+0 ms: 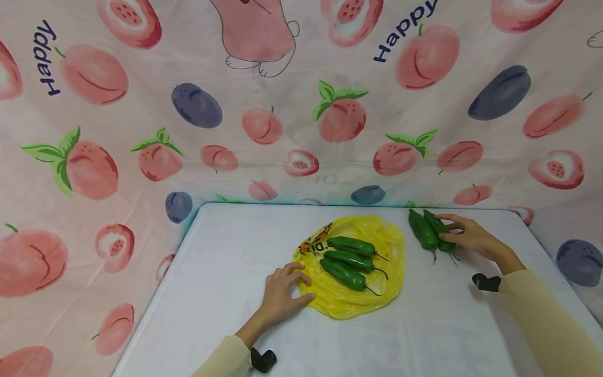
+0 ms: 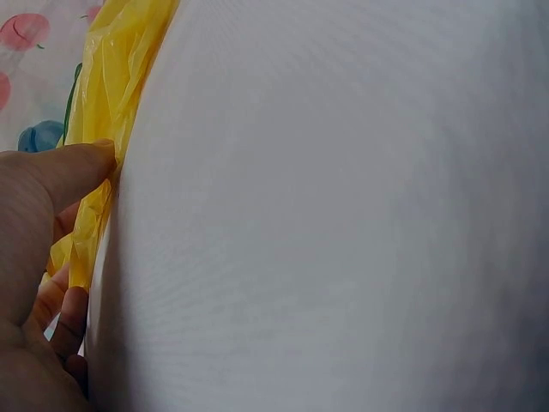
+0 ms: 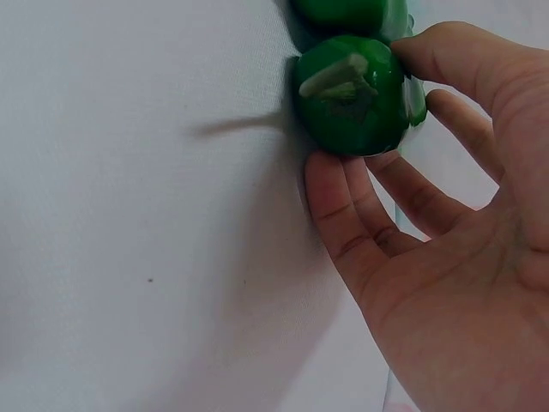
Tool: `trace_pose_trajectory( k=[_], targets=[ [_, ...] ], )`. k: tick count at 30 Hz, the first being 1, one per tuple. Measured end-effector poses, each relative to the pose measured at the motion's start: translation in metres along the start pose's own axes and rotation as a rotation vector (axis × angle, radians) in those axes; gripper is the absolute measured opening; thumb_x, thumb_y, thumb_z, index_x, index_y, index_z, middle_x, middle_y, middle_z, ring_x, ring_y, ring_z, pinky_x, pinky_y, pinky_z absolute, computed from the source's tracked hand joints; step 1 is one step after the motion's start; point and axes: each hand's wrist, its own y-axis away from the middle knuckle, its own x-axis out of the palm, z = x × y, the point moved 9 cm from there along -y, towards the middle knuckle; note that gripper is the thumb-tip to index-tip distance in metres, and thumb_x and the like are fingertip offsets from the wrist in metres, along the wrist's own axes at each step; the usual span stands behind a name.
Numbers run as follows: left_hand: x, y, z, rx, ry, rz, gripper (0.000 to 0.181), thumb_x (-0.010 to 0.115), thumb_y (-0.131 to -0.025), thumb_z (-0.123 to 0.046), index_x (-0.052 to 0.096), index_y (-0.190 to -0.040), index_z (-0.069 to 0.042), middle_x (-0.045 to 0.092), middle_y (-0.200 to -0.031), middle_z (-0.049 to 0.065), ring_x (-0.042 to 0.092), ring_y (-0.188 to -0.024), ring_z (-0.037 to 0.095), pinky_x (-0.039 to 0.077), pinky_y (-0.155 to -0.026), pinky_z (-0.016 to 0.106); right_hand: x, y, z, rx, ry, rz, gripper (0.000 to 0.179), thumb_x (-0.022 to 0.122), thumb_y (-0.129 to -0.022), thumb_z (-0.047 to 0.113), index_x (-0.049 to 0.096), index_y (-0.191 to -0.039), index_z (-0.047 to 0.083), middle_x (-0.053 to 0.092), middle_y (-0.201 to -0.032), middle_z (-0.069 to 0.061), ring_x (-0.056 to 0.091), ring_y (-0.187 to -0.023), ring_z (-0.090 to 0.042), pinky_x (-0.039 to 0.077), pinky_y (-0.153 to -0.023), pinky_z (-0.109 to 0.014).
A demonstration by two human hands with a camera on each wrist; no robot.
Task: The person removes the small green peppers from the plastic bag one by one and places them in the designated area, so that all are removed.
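Three green chili peppers lie side by side on a flattened yellow plastic bag, stems toward the right. My left hand rests at the bag's left edge with fingers and thumb spread and slightly bent. In the left wrist view the thumb touches the yellow plastic. To the right of the bag, two more green peppers lie together on the table. My right hand holds the right-hand pepper between thumb and fingers. The other pepper lies right beside it.
A white-covered table carries everything. Behind and to the sides hangs a pink cloth printed with fruit. A small black object sits at each wrist, by the cream sleeves.
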Motion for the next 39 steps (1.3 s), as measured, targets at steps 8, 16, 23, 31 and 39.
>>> trace_pose_trajectory(
  k=[8,16,23,31,39],
  targets=[
    [0.0,0.0,0.0,0.0,0.001,0.001,0.02,0.084,-0.085,-0.034,0.071,-0.098,-0.025,0.062,-0.135,0.003,0.054,-0.113,0.025,0.032,-0.089,0.051,0.0,-0.001,0.0,0.002,0.019,0.003,0.07,0.066,-0.101,0.033,0.033,-0.158,0.008,0.039,-0.148,-0.039,0.04,-0.133,-0.058,0.049,-0.096,-0.062],
    [0.0,0.001,0.0,0.01,0.003,0.001,0.02,0.084,-0.085,-0.034,0.071,-0.098,-0.025,0.061,-0.135,0.003,0.054,-0.112,0.025,0.032,-0.089,0.051,-0.001,0.0,0.004,-0.01,0.038,0.015,0.07,0.067,-0.101,0.03,0.032,-0.157,0.005,0.041,-0.146,-0.041,0.041,-0.132,-0.059,0.051,-0.093,-0.06],
    [0.0,0.0,-0.001,0.012,0.003,0.003,0.02,0.083,-0.085,-0.036,0.072,-0.098,-0.025,0.061,-0.135,0.003,0.054,-0.113,0.025,0.032,-0.089,0.051,-0.002,-0.001,0.011,-0.029,0.087,0.035,0.07,0.067,-0.101,0.029,0.033,-0.156,0.003,0.043,-0.143,-0.043,0.044,-0.129,-0.059,0.054,-0.09,-0.057],
    [0.0,0.0,0.0,0.008,0.001,0.006,0.02,0.083,-0.085,-0.035,0.072,-0.099,-0.025,0.061,-0.136,0.003,0.054,-0.112,0.025,0.032,-0.089,0.05,-0.004,0.0,0.016,-0.014,0.117,0.049,0.07,0.067,-0.1,0.029,0.031,-0.155,0.003,0.04,-0.144,-0.044,0.046,-0.127,-0.061,0.056,-0.087,-0.055],
    [0.001,0.0,0.001,0.001,0.007,0.008,0.02,0.083,-0.086,-0.035,0.072,-0.098,-0.026,0.061,-0.136,0.003,0.054,-0.112,0.024,0.032,-0.088,0.049,-0.007,0.002,0.02,-0.022,0.137,0.057,0.072,0.067,-0.101,0.025,0.028,-0.156,0.0,0.041,-0.143,-0.045,0.049,-0.125,-0.059,0.057,-0.083,-0.053]
  ],
)
